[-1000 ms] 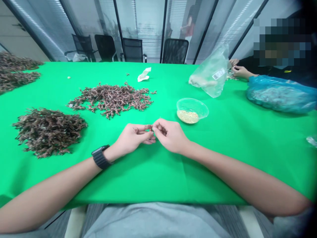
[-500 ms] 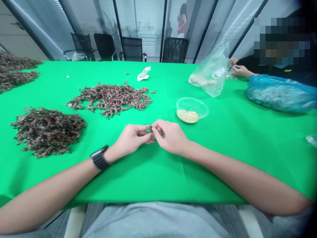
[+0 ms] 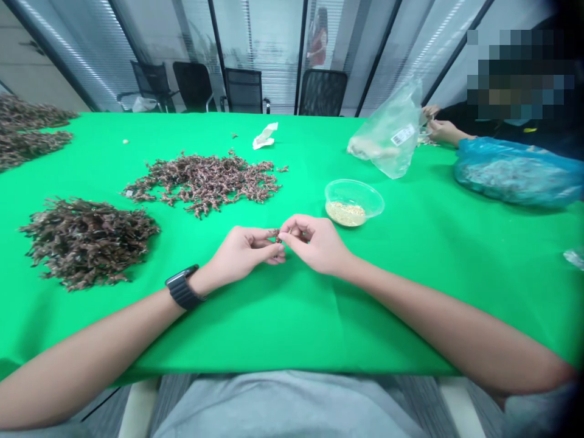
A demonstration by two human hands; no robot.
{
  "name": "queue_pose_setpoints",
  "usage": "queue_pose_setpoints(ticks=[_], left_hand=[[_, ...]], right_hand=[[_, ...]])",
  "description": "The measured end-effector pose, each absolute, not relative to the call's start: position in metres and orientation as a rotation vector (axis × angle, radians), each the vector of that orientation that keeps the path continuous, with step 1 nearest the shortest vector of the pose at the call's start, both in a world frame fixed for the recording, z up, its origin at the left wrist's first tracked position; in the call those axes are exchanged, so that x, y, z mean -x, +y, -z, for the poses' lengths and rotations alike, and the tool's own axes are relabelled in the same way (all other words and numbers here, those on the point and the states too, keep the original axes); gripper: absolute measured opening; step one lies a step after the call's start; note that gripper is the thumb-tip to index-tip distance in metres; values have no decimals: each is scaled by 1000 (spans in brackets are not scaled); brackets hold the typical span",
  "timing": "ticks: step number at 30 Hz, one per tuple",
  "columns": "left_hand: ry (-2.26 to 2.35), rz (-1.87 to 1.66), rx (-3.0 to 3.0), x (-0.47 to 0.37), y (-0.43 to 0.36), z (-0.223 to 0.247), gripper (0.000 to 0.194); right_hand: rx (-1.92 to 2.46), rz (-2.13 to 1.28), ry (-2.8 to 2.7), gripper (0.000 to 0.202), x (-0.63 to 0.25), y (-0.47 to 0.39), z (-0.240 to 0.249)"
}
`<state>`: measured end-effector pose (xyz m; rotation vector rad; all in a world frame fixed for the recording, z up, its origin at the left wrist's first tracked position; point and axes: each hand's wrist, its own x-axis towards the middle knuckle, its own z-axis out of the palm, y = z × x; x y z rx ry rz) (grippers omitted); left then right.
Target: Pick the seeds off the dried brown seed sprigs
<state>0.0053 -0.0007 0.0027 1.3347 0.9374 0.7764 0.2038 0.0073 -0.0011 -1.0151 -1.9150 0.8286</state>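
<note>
My left hand point(image 3: 244, 254), with a dark watch on its wrist, pinches a small reddish-brown piece point(image 3: 277, 236) between thumb and fingers. Against that piece rest the fingertips of my right hand point(image 3: 323, 244), closed in a pinch; a tiny golden speck shows among them, too small to name. Both hands are just above the green cloth point(image 3: 292, 328). Right behind my right hand stands a clear round plastic bowl point(image 3: 375, 205) with tiny pale-gold bits in its bottom. A spread heap of small brown pieces point(image 3: 210, 179) lies beyond my left hand.
A taller pile of dark brown pieces point(image 3: 91, 240) is at the left, with more heaps point(image 3: 27, 137) farther back. Crumpled white paper point(image 3: 265, 136), a clear labelled bag point(image 3: 387, 137) and a full blue bag point(image 3: 515, 173) lie beyond. A co-worker's hands point(image 3: 440, 128) work at the far right.
My right hand has tilted and its fingers have opened out slightly at the brown piece. The left hand has stayed nearly still. Behind the glass, a figure has shifted left.
</note>
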Motion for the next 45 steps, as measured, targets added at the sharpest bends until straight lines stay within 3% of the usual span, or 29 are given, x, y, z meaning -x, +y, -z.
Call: queue_pose_setpoints(ticks=[9,17,22,26,37,45], left_hand=[[910,-781,-1332,-6,-2,-5,46],[970,-838,-1576,-3,-6,-3,48],[1080,-848,-2034,3,-5,-7,39],[1082,-824,-2111,4,-5,-8,42],[860,-782,-1388,-3,-2,-7,45],[851,-794,-1298,-4,-1,-10,42]], right_hand=[[906,-565,-2060,8,-205,2,-3],[1027,-964,-1771,10,-195,-3,-5],[1062,-1227,-1619,15,-192,-3,-12],[1085,-1295,-1623,18,-196,1,-16],[924,-619,-2066,9,-206,3,-17],[899,-545,-2080,11,-208,3,-17]])
